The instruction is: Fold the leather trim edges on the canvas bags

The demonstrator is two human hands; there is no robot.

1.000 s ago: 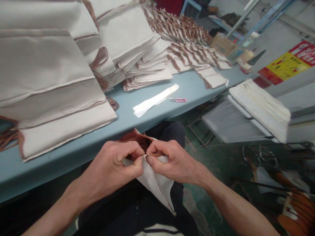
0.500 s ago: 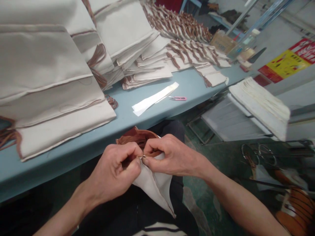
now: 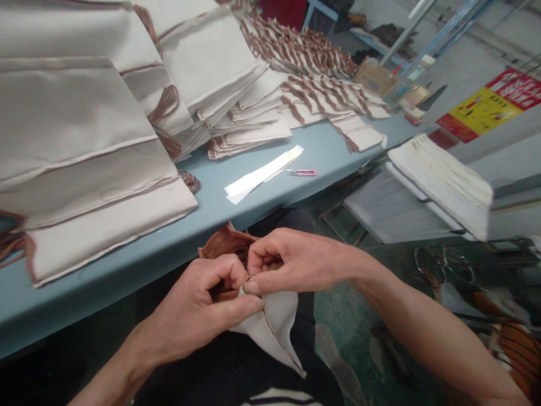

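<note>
A sewn piece with cream fabric (image 3: pixel 276 321) and brown leather (image 3: pixel 230 245) lies over my lap, its cream corner pointing down toward me. My left hand (image 3: pixel 211 296) pinches the seam edge from the left, thumb stretched along the cream side. Close against it, my right hand (image 3: pixel 287 262) pinches the same edge between thumb and curled fingers. The fingertips of both hands nearly meet there. Whatever small part lies between the fingertips is mostly hidden.
Beyond my lap runs a blue-covered table (image 3: pixel 207 214). Stacked cream panels (image 3: pixel 105 214) with brown edging fill its left side. White strips (image 3: pixel 262 175) and pink thread snips (image 3: pixel 302 172) lie near the front edge. At right stands a rack with a cream stack (image 3: pixel 443 180).
My left thumb has slid right along the cream fabric, beneath the right fingertips. My right hand has shifted its pinch slightly, and the view has moved a little.
</note>
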